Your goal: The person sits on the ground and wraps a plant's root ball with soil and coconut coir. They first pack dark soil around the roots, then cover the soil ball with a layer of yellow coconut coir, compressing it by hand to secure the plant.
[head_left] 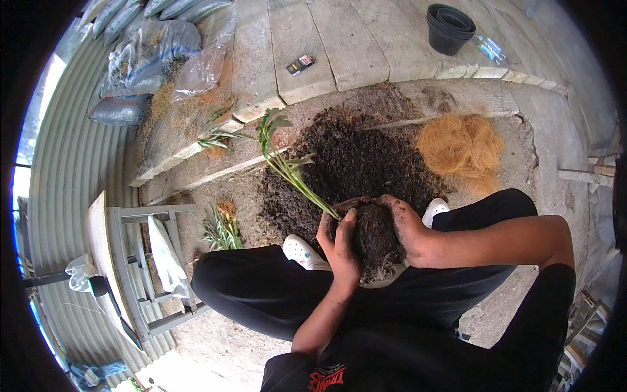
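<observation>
Between my two hands is a dark, rounded root ball (377, 236) of soil, held above my lap. My left hand (341, 245) wraps its left side, with the thumb on top. On the right side my right hand (403, 225) curves round it, and its fingertips are partly hidden behind the soil. A green leafy plant (297, 178) slants up and left from beside my left fingers; where its stems meet the ball is hidden by the hand. Soil smears both hands. Just beyond them lies a broad heap of dark soil (353, 157).
Orange-brown fibre (460, 147) lies right of the heap. On the concrete ledge are stacked black pots (449, 29), a plastic bottle (490, 49) and a small dark packet (300, 65). Filled sacks (153, 55) lie far left. Cut plants (222, 228) lie near a stool-like frame (140, 261).
</observation>
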### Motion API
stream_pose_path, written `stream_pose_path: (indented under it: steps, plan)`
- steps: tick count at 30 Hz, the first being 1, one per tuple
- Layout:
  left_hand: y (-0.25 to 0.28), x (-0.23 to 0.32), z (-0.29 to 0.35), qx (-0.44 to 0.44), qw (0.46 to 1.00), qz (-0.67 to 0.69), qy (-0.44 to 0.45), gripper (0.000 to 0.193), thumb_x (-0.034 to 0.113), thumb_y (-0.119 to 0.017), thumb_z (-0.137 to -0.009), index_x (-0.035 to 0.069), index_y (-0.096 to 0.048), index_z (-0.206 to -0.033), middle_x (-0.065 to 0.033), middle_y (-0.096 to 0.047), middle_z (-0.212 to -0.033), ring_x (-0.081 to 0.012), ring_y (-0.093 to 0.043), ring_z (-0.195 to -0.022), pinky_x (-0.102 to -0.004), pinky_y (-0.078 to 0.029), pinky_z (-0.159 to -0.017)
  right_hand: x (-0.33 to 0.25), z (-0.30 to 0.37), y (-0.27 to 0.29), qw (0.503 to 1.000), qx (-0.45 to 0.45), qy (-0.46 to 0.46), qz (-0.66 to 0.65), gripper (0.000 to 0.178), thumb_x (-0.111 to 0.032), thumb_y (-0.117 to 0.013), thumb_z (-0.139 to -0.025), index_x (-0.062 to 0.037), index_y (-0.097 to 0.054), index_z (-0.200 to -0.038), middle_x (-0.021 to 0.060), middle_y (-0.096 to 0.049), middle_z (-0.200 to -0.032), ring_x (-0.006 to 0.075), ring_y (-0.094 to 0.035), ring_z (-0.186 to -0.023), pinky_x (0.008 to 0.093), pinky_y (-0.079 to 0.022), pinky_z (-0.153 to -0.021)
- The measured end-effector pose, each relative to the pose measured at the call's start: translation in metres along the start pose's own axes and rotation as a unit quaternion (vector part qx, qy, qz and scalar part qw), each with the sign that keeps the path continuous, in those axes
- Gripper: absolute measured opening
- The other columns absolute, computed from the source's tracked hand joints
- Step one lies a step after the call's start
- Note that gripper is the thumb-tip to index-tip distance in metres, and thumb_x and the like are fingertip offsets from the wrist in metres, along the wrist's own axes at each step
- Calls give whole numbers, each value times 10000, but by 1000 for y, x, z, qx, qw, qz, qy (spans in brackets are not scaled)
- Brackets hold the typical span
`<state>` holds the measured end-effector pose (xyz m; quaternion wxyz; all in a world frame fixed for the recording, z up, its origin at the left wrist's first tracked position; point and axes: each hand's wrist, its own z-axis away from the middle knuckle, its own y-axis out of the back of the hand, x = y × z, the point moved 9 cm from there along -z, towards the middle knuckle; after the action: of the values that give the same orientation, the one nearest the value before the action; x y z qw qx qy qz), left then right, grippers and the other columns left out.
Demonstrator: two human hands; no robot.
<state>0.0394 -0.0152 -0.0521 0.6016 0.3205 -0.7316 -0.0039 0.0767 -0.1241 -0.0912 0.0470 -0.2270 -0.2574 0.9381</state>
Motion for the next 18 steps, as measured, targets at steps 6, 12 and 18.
stream_pose_path:
  steps: [6,12,18]
  plan:
    - [-17,-14,-9,14,868,416,272,240,122,-520,-914,-49,-583,-1070,-76,-596,-1011,-123,-541,-949,-256,-426,-864,2,5,-5,999,-18,-29,-22,380,-277,-244,-987,-75,-529,-1137,111,-596,-1078,221,-593,-975,385,-490,-879]
    - [-21,-21,-1,41,835,442,325,266,112,-528,-904,-45,-553,-1118,-66,-601,-990,-114,-550,-922,-250,-426,-856,6,0,4,1000,5,-21,-6,418,-329,-293,-961,-68,-570,-1134,103,-624,-1096,232,-610,-997,393,-489,-919]
    - [-21,-28,0,39,861,400,312,295,159,-529,-874,-1,-532,-1122,-128,-602,-1022,-218,-601,-934,-338,-489,-838,7,6,-2,998,-1,-51,-30,414,-313,-264,-970,-64,-552,-1130,119,-613,-1074,234,-597,-975,400,-481,-893]
